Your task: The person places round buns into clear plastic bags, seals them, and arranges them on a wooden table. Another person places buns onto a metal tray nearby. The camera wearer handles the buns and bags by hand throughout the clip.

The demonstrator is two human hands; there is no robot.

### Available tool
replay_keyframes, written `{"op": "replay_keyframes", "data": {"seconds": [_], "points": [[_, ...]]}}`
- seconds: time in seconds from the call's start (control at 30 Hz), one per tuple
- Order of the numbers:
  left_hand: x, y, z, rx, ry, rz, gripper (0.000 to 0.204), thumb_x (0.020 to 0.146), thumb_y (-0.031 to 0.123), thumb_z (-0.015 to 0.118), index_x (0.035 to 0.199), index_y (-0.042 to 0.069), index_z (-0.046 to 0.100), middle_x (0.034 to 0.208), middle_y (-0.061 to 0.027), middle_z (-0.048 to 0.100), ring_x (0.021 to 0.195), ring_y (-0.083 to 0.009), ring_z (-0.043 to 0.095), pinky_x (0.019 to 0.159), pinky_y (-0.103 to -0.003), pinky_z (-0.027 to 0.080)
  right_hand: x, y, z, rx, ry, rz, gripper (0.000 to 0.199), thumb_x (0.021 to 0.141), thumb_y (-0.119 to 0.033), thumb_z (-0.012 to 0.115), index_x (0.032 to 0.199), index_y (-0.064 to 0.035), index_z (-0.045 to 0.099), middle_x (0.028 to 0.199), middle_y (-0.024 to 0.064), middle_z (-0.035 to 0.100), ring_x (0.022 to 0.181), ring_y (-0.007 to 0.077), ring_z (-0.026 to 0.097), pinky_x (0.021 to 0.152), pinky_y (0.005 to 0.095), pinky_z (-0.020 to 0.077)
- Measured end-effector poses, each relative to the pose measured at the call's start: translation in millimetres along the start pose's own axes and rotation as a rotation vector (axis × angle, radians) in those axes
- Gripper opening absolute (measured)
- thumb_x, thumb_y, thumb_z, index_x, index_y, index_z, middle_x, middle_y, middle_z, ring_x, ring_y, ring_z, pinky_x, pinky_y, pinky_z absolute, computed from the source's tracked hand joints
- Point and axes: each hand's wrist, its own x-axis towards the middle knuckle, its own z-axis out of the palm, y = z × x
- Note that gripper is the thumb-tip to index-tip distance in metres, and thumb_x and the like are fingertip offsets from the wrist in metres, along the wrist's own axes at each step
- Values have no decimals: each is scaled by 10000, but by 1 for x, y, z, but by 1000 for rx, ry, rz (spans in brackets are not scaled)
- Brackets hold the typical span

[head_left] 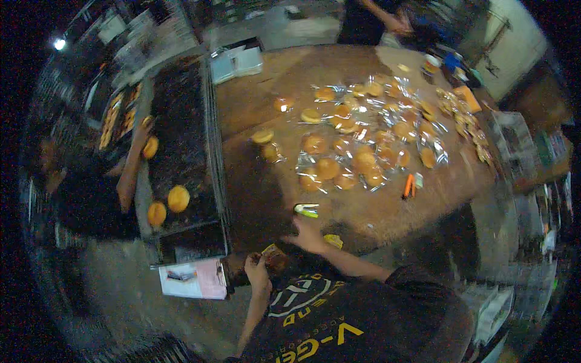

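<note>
My left hand [257, 274] is closed at the table's near edge, gripping a small brown-and-yellow packet [276, 259]; its exact kind is too blurred to read. Over the near part of the table, my right hand [310, 235] is stretched out with fingers apart and seems to hold nothing. Just beyond its fingertips lies a green-and-white stapler-like tool [307, 210]; whether they touch I cannot tell. A yellow printed piece [333, 241] sits beside my right wrist. Farther off, many round golden buns [327, 168] in clear plastic bags cover the wooden table [248, 178].
At the left, a co-worker's hand [145, 128] is at a bun [150, 147] beside a dark tray surface [181, 121]. Two more buns [178, 198] lie nearer. Orange-handled tools [409, 186] rest at right. A pink-and-white box [193, 279] stands near my left arm. Another person's arm [390, 18] shows behind.
</note>
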Motion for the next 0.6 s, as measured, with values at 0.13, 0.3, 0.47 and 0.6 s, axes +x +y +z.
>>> {"op": "replay_keyframes", "data": {"seconds": [0.13, 0.3, 0.47, 0.6], "points": [[17, 24, 18, 152, -292, 93, 198, 890, 24, 706, 1029, 66, 571, 976, -38, 608, 922, -151, 601, 829, -297, 487, -46, -39, 6, 795, -286, 4, 676, 861, -407, 789, 1355, -14, 545, 1262, 100, 639, 1109, 221, 604, 991, 369, 480], [18, 60, 53, -119, -679, -55, 311, 982, 153, 660, 1241, 85, 502, 1235, -81, 595, 1131, -188, 582, 957, -339, 468, -73, -45, -79, 875, -215, -5, 602, 896, -362, 759, 1367, -46, 559, 1296, 58, 631, 1121, 172, 590, 1000, 342, 482], [10, 83, 82, 6, -794, -132, 225, 1038, 242, 575, 1219, 116, 526, 1152, -51, 642, 1072, -173, 605, 864, -338, 469, -67, -19, -230, 1046, 1136, 204, 483, 949, -367, 688, 1276, -26, 590, 1200, 105, 658, 1060, 189, 632, 859, 358, 537], [3, 77, 90, 175, -834, -203, 160, 1043, 259, 562, 1071, 104, 591, 963, -41, 679, 900, -144, 642, 740, -294, 475, -80, 7, -203, 737, 852, 310, 448, 974, -367, 663, 1253, -23, 595, 1181, 70, 658, 977, 142, 637, 803, 320, 535]]}}
